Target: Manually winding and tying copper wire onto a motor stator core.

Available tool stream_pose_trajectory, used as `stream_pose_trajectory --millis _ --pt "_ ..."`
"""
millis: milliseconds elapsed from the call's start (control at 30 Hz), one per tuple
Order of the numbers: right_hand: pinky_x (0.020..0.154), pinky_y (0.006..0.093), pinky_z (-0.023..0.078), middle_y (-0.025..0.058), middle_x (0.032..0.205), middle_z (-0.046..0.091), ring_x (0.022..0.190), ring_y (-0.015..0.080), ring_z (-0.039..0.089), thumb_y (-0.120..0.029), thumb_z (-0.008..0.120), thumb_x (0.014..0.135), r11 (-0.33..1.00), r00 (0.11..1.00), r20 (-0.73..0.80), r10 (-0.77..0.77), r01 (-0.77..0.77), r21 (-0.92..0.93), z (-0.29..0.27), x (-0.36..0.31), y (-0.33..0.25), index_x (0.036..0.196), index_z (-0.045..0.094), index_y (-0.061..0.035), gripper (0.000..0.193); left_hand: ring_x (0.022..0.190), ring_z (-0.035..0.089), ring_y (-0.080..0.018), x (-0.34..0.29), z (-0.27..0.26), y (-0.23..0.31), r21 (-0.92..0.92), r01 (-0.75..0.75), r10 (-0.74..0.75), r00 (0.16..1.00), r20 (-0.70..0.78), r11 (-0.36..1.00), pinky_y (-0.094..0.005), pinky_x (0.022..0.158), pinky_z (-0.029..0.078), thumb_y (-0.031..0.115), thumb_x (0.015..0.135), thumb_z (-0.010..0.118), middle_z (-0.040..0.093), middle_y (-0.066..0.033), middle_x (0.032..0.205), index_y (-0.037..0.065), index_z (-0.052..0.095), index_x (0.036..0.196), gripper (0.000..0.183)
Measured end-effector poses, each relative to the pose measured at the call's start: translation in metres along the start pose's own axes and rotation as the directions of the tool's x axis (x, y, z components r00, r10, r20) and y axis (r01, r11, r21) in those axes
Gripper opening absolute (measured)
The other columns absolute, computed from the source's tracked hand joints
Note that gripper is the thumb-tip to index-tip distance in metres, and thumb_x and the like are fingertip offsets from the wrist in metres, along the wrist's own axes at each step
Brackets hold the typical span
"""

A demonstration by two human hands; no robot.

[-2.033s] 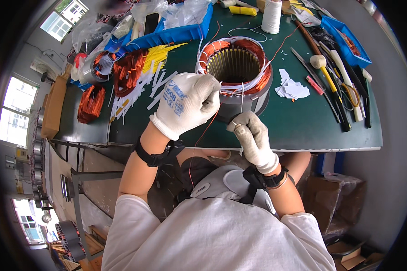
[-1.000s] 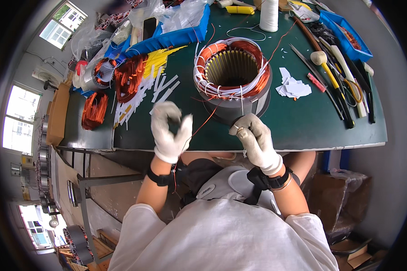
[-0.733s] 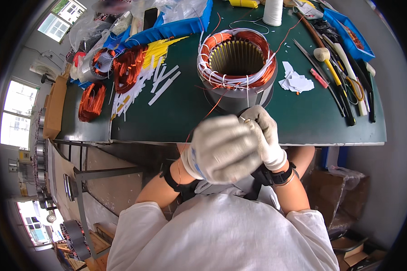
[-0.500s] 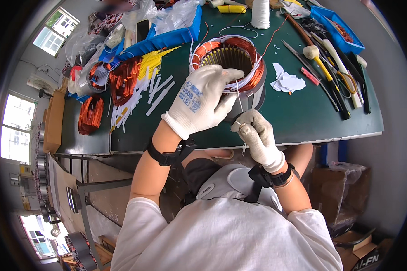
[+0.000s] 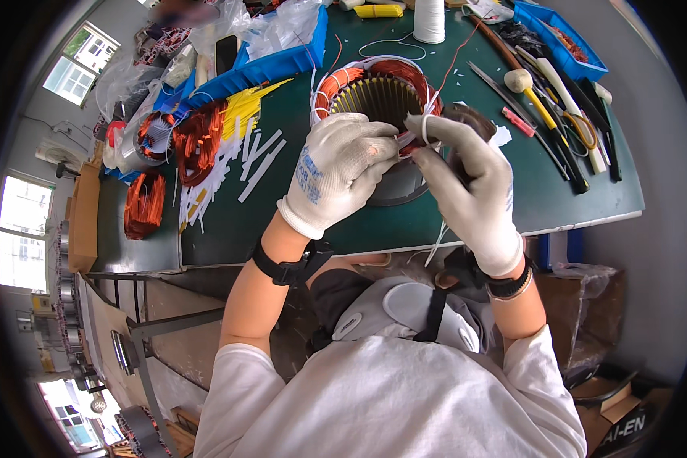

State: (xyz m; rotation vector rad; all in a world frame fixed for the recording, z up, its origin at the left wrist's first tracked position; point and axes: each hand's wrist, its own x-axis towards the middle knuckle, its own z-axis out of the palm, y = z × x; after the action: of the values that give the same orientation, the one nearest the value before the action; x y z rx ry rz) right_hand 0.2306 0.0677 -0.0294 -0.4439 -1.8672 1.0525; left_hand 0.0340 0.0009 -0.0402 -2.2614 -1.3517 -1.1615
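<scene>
A motor stator [image 5: 377,98] stands in front of me, with slots lined in yellow around its bore. Orange-red copper windings [image 5: 401,70] circle its top, tied with white cord. My left hand [image 5: 343,169], in a white glove with a grey palm, is closed at the winding's near edge, fingers bunched together. Just right of it, my gloved right hand [image 5: 472,183] pinches a white cord [image 5: 426,126] that loops up around its fingertips. The cord's loose tail [image 5: 437,243] hangs below that hand. The gloves hide the stator's near rim.
Left lie copper coils [image 5: 145,204], white strips [image 5: 261,169] and yellow strips [image 5: 253,107]. A blue bin [image 5: 263,72] holds plastic bags. At the back stands a white cord spool [image 5: 429,21]. Right are a mallet [image 5: 519,81], scissors and other tools, and another blue tray [image 5: 599,69].
My right hand has risen from below the stator to its near right rim, bringing the cord up into a loop. My left hand stays at the near edge, fingers now drawn closer together.
</scene>
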Motion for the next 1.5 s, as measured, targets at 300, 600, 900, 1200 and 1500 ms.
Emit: stream_pose_trajectory --millis 300,600,900,1200,1500 --pt "0.066 0.0332 0.054 0.0072 0.093 0.068 0.076 0.0271 0.067 -0.003 0.074 0.066 0.795 0.881 0.254 -0.4 0.471 -0.381 -0.019 0.035 0.027 0.095 0.074 -0.0139 0.031 0.091 0.065 -0.0333 0.002 0.0 0.0 0.028 -0.051 0.053 0.998 -0.046 0.998 -0.0433 0.084 0.05 0.0 0.071 0.071 0.069 -0.0111 0.104 0.01 0.068 0.096 0.027" --pt "0.061 0.0343 0.056 0.0112 0.099 0.071 0.074 0.0258 0.069 -0.009 0.075 0.069 0.699 0.758 0.465 -0.458 0.63 -0.338 -0.022 0.045 0.046 0.095 0.073 -0.0155 0.026 0.09 0.065 -0.0319 0.0 0.001 -0.002 0.014 -0.019 0.02 0.999 -0.047 1.0 -0.0418 0.082 0.05 0.0 0.065 0.074 0.07 -0.0109 0.102 0.011 0.07 0.091 0.029" --pt "0.053 0.0344 0.049 0.0047 0.096 0.071 0.069 0.023 0.067 -0.022 0.077 0.07 0.617 0.613 0.636 -0.469 0.742 -0.26 -0.031 0.054 0.056 0.103 0.073 -0.018 0.033 0.081 0.066 -0.032 -0.002 0.004 -0.007 -0.022 0.015 -0.015 0.999 -0.033 1.0 -0.043 0.075 0.052 0.008 0.067 0.077 0.071 -0.0124 0.094 0.016 0.069 0.089 0.024" --pt "0.051 0.0344 0.047 0.003 0.094 0.069 0.064 0.0202 0.064 -0.022 0.077 0.068 0.759 0.722 0.596 -0.351 0.593 -0.271 -0.031 0.056 0.05 0.1 0.072 -0.0243 0.032 0.084 0.066 -0.0332 -0.004 0.004 -0.007 0.054 -0.039 0.041 0.998 -0.038 0.998 -0.0449 0.076 0.052 0.01 0.066 0.078 0.071 -0.0109 0.097 0.018 0.067 0.096 0.033" --pt "0.063 0.0283 0.052 0.0084 0.086 0.07 0.072 0.0153 0.066 -0.002 0.07 0.081 0.992 0.943 0.323 -0.08 0.108 -0.07 -0.022 0.053 0.016 0.097 0.072 -0.0009 0.016 0.085 0.066 -0.0342 -0.003 0.002 -0.008 0.085 -0.14 0.143 0.989 -0.036 0.987 -0.0439 0.077 0.054 0.008 0.066 0.079 0.069 -0.0105 0.097 0.019 0.068 0.097 0.034"
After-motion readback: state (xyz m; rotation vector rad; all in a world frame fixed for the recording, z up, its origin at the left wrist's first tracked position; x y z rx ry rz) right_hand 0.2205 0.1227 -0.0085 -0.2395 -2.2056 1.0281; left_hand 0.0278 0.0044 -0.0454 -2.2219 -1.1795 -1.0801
